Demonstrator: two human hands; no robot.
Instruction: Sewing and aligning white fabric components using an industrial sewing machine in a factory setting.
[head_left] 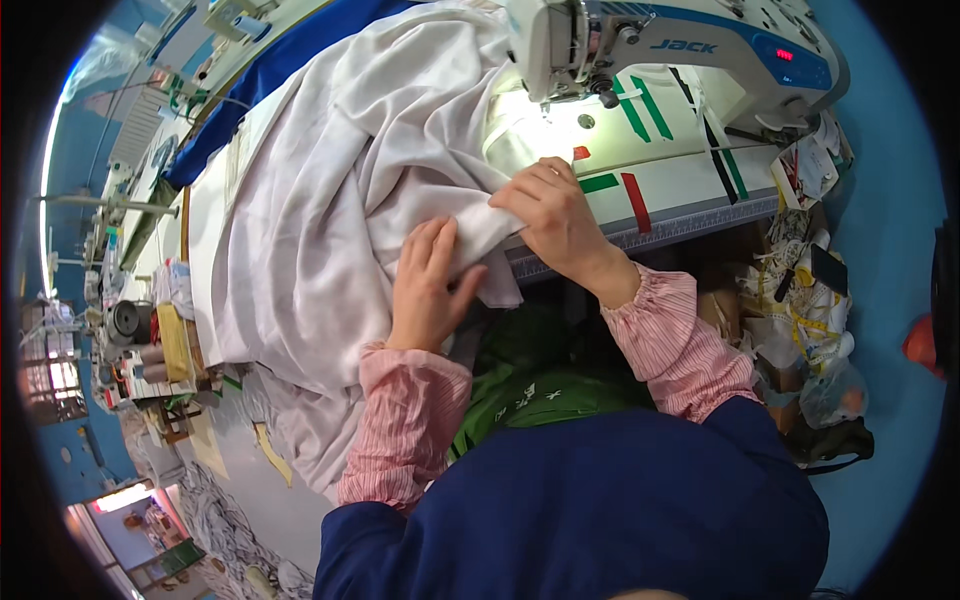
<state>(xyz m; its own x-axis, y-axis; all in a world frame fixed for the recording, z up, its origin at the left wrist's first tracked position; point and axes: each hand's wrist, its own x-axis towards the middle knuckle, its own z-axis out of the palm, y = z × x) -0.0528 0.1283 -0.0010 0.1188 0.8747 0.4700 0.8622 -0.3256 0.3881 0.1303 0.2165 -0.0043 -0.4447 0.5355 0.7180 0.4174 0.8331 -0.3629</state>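
A large pale, whitish-lilac piece of fabric (310, 200) spreads in loose folds over the sewing table and hangs down its front edge. My right hand (555, 215) pinches an edge of it, just in front of the lit needle area. Lying on the cloth a little to the left is my left hand (430, 285), fingers stretched out and thumb apart. Beyond my right hand stands a white and blue sewing machine (690, 50). Its lamp lights the needle area (548, 100), where glare hides detail.
Red, green and black tape strips (636, 202) mark the table beside a ruler along its front edge (690, 215). Scraps and a measuring tape (810, 330) crowd the right side. A green cloth (540, 390) covers my lap. Other machines and a heap of fabric (235, 520) are at left.
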